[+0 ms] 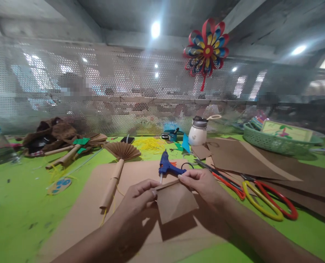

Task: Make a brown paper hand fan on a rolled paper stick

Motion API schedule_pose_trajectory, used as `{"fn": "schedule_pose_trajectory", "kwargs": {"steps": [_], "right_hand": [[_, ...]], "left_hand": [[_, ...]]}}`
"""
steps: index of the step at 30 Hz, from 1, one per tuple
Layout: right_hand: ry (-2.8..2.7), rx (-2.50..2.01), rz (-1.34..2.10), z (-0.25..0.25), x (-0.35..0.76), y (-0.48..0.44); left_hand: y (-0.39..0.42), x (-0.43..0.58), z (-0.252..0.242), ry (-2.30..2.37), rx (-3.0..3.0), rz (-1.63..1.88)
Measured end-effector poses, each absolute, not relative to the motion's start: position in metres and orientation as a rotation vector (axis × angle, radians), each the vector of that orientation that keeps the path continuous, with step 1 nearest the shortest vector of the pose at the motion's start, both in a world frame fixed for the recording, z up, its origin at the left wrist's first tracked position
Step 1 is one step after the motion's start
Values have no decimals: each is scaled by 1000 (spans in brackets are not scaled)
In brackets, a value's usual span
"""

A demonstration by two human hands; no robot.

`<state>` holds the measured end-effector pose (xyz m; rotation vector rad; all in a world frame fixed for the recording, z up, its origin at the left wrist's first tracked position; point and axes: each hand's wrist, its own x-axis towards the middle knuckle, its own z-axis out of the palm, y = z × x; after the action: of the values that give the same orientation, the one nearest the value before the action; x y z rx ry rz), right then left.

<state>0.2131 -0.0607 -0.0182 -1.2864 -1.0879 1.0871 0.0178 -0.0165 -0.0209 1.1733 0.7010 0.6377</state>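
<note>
Between my hands is a small piece of brown paper [176,204], its far edge folded over in a narrow strip. My left hand [140,197] pinches the left end of that fold between thumb and fingers. At the right end, my right hand [203,184] grips the same edge in a pinch. The paper is held a little above a larger brown sheet [88,212], casting a shadow on it. Just beyond my hands lies a blue glue gun [166,164]. A pleated paper fan [122,150] with a rolled paper handle lies to the left.
Large scissors with yellow and red handles [274,204] and orange-handled scissors [230,186] lie right, beside brown sheets [241,157]. Behind stand a white jug [197,135] and a green basket [274,142]. Yellow shreds [150,143] and a dark brown bundle [52,133] are farther back.
</note>
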Motion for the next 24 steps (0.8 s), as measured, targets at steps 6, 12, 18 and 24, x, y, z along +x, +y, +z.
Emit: {"fn": "schedule_pose_trajectory", "kwargs": {"steps": [6,12,18,24], "right_hand": [[-1100,-1297,1109,-20,203,-65],[-1087,-1079,1171,-20,212,-65],[-1347,-895,1292,-15,215,-74],[-1556,-854,1246,-6,206,-86]], "left_hand": [[-16,23,-24,792,1307,707],[-11,21,-25,793,1299,718],[-14,16,-28,535,1122,580],[-34,20,-24,472,1024,419]]}}
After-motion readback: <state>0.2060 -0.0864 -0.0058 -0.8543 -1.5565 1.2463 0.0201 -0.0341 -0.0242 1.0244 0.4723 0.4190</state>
